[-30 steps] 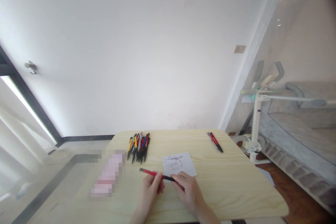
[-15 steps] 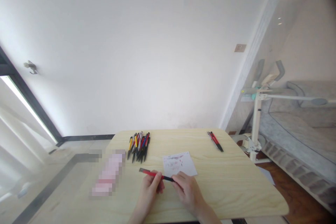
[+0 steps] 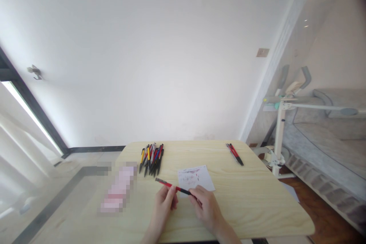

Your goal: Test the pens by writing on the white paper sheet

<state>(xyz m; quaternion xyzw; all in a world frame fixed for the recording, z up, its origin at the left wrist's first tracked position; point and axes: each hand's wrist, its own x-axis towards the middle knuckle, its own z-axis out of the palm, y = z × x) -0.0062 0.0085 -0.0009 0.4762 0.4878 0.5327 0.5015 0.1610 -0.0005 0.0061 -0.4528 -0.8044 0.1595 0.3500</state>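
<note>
A white wall (image 3: 183, 65) is seen beyond the far edge of the desk (image 3: 251, 202), and a grey sofa (image 3: 328, 129) is placed past its right edge. The pale wooden desk is shown with rounded corners.

Both forearms are extended inward over the near edge. The left hand (image 3: 166, 199) is held just left of the middle, thumb laid on top and fingers curled beneath; its grip is closed around the red barrel of a pen. The right hand (image 3: 205, 203) is angled in from the near right corner, knuckles up; by its grip the pen's black end is pinched between thumb and fingers, and the tip is hidden.

At the left edge, a pink item (image 3: 118, 188) is blurred into blocks, so what it is cannot be told. A white sheet of paper (image 3: 188, 177) with dark and reddish marks is laid near the middle, its near side partly covered by the right hand. Near the far left corner, a pile of pens (image 3: 151, 160) in yellow, red, blue, grey and black is heaped, tips toward the near edge. By the far right corner, two pens (image 3: 235, 154), one grey and one red, are set side by side. The red-and-black pen (image 3: 180, 189) is held aslant between the hands, its clip end toward the far left corner.
</note>
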